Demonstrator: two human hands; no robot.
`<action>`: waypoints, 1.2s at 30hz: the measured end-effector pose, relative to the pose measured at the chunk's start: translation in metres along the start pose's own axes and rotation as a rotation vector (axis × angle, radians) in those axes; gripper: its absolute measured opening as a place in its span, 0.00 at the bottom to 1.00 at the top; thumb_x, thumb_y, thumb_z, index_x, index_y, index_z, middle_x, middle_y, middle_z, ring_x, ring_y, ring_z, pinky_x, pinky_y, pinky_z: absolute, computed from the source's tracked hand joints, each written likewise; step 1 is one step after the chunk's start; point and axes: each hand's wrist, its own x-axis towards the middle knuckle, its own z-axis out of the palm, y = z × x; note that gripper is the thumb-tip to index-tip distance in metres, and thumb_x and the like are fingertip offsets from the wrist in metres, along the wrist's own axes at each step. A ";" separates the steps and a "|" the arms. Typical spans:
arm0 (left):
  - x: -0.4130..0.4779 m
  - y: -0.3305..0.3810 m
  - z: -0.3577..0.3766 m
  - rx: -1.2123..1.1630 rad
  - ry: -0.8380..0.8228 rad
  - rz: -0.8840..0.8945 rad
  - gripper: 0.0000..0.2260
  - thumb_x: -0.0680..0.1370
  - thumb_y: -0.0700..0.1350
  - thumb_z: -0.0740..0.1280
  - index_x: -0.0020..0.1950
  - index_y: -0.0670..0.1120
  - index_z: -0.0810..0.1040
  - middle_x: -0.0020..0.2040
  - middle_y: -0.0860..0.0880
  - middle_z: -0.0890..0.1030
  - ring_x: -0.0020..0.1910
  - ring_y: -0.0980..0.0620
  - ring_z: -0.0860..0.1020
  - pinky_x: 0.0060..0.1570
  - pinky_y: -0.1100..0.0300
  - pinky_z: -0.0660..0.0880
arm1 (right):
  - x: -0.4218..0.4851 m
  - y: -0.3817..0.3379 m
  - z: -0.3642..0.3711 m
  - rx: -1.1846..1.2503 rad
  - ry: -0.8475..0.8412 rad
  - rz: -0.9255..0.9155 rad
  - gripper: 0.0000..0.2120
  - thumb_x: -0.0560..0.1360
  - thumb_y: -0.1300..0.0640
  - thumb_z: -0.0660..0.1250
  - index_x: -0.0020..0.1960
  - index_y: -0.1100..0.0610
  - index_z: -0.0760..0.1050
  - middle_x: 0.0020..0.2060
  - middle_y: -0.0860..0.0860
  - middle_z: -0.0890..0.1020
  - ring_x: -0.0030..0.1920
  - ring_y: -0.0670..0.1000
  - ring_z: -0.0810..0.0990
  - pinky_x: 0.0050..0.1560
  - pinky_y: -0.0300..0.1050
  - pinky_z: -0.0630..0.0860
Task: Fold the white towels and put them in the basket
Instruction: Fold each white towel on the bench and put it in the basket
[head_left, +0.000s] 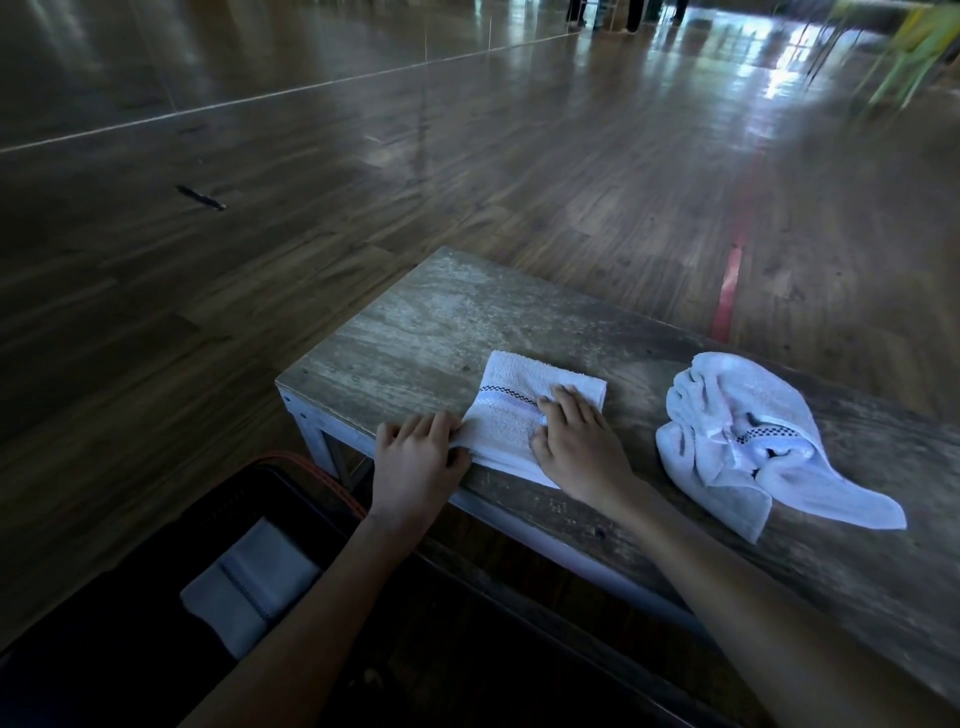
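**Both hands on the folded towel at the bench's near edge**

On the wooden bench (415, 332), both hands are down on a folded white towel (511, 415) that lies at the bench's near edge, close to its left end. Left hand (418, 454) sits at the towel's left edge, fingers curled over the fold and gripping it, thumb tucked under at the bench's lip. Right hand (576, 441) lies palm-down on the towel's right half, fingers spread and pressing flat, not gripping. Both forearms reach in bare from the bottom of the view.

Further right along the bench, well apart from the folded one, a second white towel (753, 441) lies crumpled in a heap, one corner trailing toward the bench's near edge. Below the bench's left end, on the floor, stands a dark basket (306, 473) with an orange rim, and a folded towel (254, 582) already rests inside it.

The bench top is worn, grey and scuffed, on a pale frame. Beyond the bench stretches a glossy wooden floor (519, 156), with a red line (727, 291) running away past the far edge and a white line crossing to the far left.
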 end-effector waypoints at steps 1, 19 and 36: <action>-0.001 -0.003 0.000 -0.015 -0.020 0.001 0.12 0.69 0.51 0.58 0.46 0.48 0.76 0.36 0.52 0.80 0.40 0.50 0.79 0.43 0.54 0.64 | 0.000 0.000 0.000 0.000 -0.002 -0.010 0.33 0.74 0.48 0.42 0.69 0.66 0.68 0.69 0.64 0.68 0.72 0.62 0.64 0.73 0.56 0.58; 0.069 0.003 0.005 -0.019 -0.526 0.479 0.34 0.74 0.63 0.35 0.77 0.52 0.53 0.78 0.53 0.53 0.76 0.56 0.49 0.71 0.48 0.54 | -0.005 0.036 -0.014 0.024 -0.166 -0.233 0.36 0.74 0.37 0.34 0.77 0.52 0.52 0.77 0.48 0.50 0.76 0.46 0.42 0.75 0.45 0.40; 0.001 0.021 -0.017 -0.087 -0.563 0.136 0.33 0.77 0.61 0.40 0.78 0.46 0.49 0.78 0.47 0.52 0.76 0.50 0.53 0.70 0.49 0.54 | -0.057 0.005 -0.033 0.018 -0.291 0.069 0.32 0.80 0.39 0.39 0.77 0.56 0.41 0.76 0.49 0.39 0.75 0.47 0.34 0.74 0.53 0.34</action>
